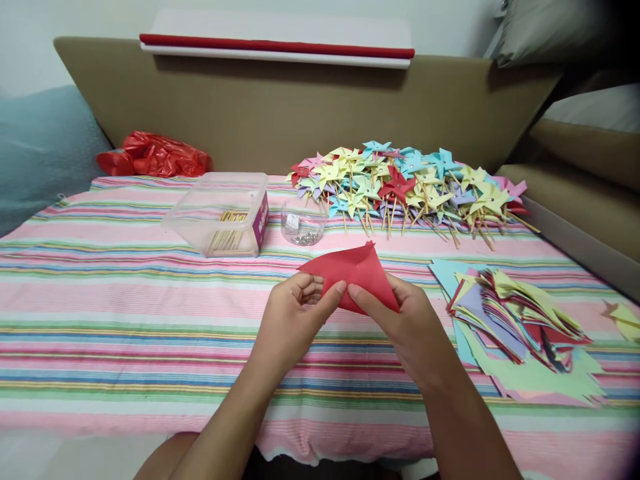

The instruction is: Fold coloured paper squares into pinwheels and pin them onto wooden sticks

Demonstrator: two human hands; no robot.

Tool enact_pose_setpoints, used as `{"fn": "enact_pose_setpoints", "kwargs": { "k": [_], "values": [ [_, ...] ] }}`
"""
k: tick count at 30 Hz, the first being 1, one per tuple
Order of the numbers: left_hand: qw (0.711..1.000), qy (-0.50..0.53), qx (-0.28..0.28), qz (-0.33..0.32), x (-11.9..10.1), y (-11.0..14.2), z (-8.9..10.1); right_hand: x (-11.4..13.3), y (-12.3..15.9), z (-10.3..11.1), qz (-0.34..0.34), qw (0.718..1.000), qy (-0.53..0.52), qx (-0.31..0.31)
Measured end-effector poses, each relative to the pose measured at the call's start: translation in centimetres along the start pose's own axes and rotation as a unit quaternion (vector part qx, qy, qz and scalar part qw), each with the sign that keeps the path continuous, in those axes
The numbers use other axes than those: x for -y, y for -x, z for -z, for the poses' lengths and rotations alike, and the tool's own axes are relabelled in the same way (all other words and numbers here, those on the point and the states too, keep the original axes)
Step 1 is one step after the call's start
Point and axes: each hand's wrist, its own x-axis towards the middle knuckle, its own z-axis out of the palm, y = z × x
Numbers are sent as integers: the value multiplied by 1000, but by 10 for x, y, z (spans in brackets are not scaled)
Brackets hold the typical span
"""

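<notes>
Paper (361, 268), red, pinched in left hand (290, 313) and right hand (415, 317) above striped cloth (150, 300), thumbs (330, 300) on near face. Probably light, flexible, easily creased or torn; best held lightly by side edges.

Red paper (353, 265), tilted, perhaps lightly creased

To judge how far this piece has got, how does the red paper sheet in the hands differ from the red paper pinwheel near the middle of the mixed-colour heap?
Pose: the red paper sheet is held up between left hand and right hand; the red paper pinwheel lies in the heap.
Shape: the sheet shows one broad, bent surface; the pinwheel has spread, pointed blades.
Both are red.
</notes>
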Motion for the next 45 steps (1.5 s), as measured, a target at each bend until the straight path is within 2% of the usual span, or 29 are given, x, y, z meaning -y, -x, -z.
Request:
{"fn": "enact_pose_setpoints", "kwargs": {
  "k": [8,11,14,16,19,23,30,33,38,41,45],
  "values": [
    [985,-135,112,5,-7,-3,21,1,1,13,-40,992,24,114],
    [987,-98,130,16,-6,-4,23,-3,0,10,-57,994,16,94],
    [996,25,85,15,-5,-5,16,-7,-3,-2,-66,994,-88,-22],
    [994,95,52,23,-4,-4,9,-7,-5,-13,-60,975,-202,-77],
    [988,145,26,53,0,-2,-4,-3,-6,-28,-61,946,-307,-80],
    [980,189,-30,52,6,3,-17,0,-3,-37,-62,936,-334,-91],
    [969,226,-97,35,14,4,-24,-8,2,-46,-40,947,-303,-99],
    [965,238,-99,41,13,3,-22,-7,1,-48,-41,952,-292,-85],
    [936,321,-126,73,10,-2,-14,-4,-1,-38,-28,958,-276,-73],
    [924,346,-136,91,11,-5,-8,-5,0,-30,51,977,-189,-82],
    [918,356,-143,105,11,-7,-4,-8,2,-22,171,985,7,-19]
  ]
}}
